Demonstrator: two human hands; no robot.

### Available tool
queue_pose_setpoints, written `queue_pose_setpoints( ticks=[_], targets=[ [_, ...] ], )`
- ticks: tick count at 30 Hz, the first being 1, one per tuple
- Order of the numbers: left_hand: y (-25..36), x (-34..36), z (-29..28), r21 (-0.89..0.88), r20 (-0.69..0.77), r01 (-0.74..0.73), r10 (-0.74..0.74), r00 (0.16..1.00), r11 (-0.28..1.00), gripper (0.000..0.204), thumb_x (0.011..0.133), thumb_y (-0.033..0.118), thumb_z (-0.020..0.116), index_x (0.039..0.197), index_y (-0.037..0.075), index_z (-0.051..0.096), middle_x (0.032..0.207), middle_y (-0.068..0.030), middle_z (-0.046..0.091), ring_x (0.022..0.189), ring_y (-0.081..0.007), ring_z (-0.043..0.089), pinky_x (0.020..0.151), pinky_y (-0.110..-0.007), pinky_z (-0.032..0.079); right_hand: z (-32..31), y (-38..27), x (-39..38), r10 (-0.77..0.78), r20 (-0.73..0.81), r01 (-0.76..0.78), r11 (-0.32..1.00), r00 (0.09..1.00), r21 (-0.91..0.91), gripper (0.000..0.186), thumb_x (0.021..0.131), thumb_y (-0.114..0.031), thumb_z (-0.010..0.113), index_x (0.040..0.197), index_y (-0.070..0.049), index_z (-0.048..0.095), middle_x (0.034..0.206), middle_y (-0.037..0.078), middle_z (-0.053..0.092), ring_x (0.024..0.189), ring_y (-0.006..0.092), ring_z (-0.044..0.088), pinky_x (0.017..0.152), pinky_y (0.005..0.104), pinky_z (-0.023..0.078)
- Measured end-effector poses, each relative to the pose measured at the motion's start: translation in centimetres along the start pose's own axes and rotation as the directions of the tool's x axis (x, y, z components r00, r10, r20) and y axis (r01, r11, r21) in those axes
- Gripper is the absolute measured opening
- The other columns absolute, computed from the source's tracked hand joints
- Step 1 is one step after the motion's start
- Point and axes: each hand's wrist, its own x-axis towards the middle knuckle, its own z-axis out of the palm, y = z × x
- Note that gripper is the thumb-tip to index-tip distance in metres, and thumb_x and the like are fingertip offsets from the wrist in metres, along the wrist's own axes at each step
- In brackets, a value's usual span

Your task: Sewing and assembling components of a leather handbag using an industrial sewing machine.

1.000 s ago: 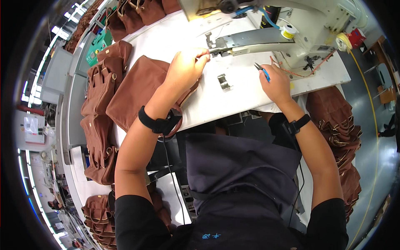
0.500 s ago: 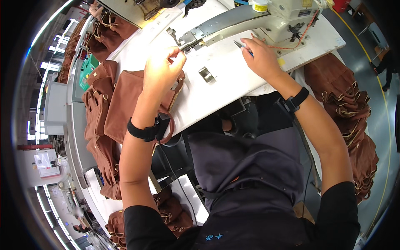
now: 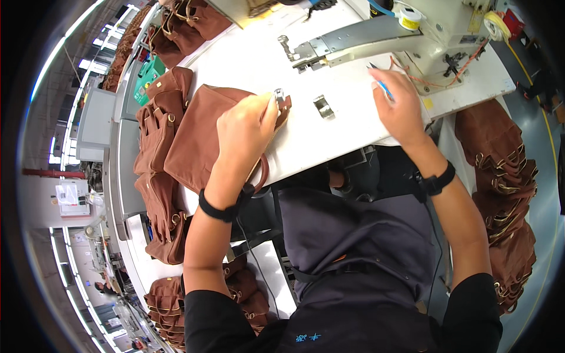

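My left hand (image 3: 244, 129) is closed, pinching a small shiny metal piece (image 3: 279, 94) at its fingertips; its exact kind is too small to tell. Under that hand lies a brown bag (image 3: 197, 138) with a handle. The free end of a sewing machine's long arm (image 3: 353, 42) is beyond my left fingertips, apart from them. My right hand (image 3: 400, 103) is closed round a slim blue tool (image 3: 385, 90) with a pointed dark tip, in front of the machine's base. Between my hands, a small curved metal part (image 3: 323, 107) lies on the white tabletop (image 3: 347, 117).
More brown bags (image 3: 159, 141) are stacked left of the table, and another pile (image 3: 497, 200) hangs at the right. A thread spool (image 3: 409, 19) stands on the machine. Orange cord (image 3: 468, 67) runs down by the machine's base. A green box (image 3: 148, 77) is at the far left.
My left hand has drawn back from the machine arm's end towards me, and the shiny metal piece now shows in its fingers. My right hand has turned, still holding the blue tool.
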Motion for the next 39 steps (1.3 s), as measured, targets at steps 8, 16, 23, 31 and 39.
queue_pose_setpoints(
  ticks=[8,16,23,31,39],
  targets=[
    [6.1,-2.0,0.7,-0.056,0.027,-0.266,0.268,0.963,0.962,0.019,0.089,0.000,0.077,0.107,0.005,0.078,0.093,-0.0088,0.077,0.071,-0.0242,0.074,0.061,-0.034,0.057,0.0,-9.3,-3.0,0.331,0.546,-0.638,0.371,0.770,0.675,0.028,0.112,-0.015,0.058,0.130,0.004,0.068,0.105,0.007,0.075,0.094,0.0093,0.069,0.087,0.0271,0.058],
    [11.8,-3.0,3.2,-0.372,0.190,0.001,0.075,0.979,0.928,0.056,0.086,0.000,0.081,0.139,0.005,0.063,0.107,-0.0114,0.075,0.075,-0.0210,0.071,0.066,-0.035,0.058,-3.6,-7.2,-4.1,0.359,0.566,-0.670,0.424,0.742,0.609,0.026,0.111,-0.011,0.061,0.130,0.005,0.066,0.111,0.008,0.075,0.098,0.0101,0.069,0.089,0.0280,0.059],
    [13.1,-2.4,4.9,-0.378,0.246,-0.044,0.146,0.958,0.925,0.040,0.087,0.003,0.084,0.124,0.002,0.070,0.101,-0.0123,0.076,0.081,-0.0212,0.075,0.070,-0.033,0.061,-6.5,-4.3,-5.1,0.271,0.674,-0.725,0.311,0.687,0.614,0.029,0.109,-0.019,0.063,0.124,0.005,0.071,0.098,0.006,0.077,0.083,0.0093,0.070,0.073,0.0254,0.057],
    [16.4,-0.4,6.8,-0.459,0.363,0.018,0.169,0.916,0.888,0.034,0.091,0.004,0.083,0.121,0.000,0.067,0.103,-0.0137,0.077,0.085,-0.0214,0.079,0.071,-0.032,0.063,-9.7,-0.6,-5.2,0.250,0.709,-0.749,0.306,0.659,0.588,0.034,0.108,-0.013,0.056,0.136,0.003,0.066,0.097,0.008,0.076,0.081,0.0115,0.073,0.075,0.0271,0.060],
    [16.9,0.8,9.3,-0.483,0.288,0.090,0.061,0.956,0.871,0.031,0.097,0.008,0.078,0.122,0.000,0.063,0.100,-0.0143,0.075,0.090,-0.0247,0.076,0.077,-0.035,0.060,-11.3,1.7,-5.2,0.590,0.523,-0.717,0.141,0.615,0.683,0.034,0.108,-0.012,0.050,0.129,0.002,0.072,0.087,0.004,0.068,0.070,0.0103,0.064,0.067,0.0285,0.055]
  ],
)
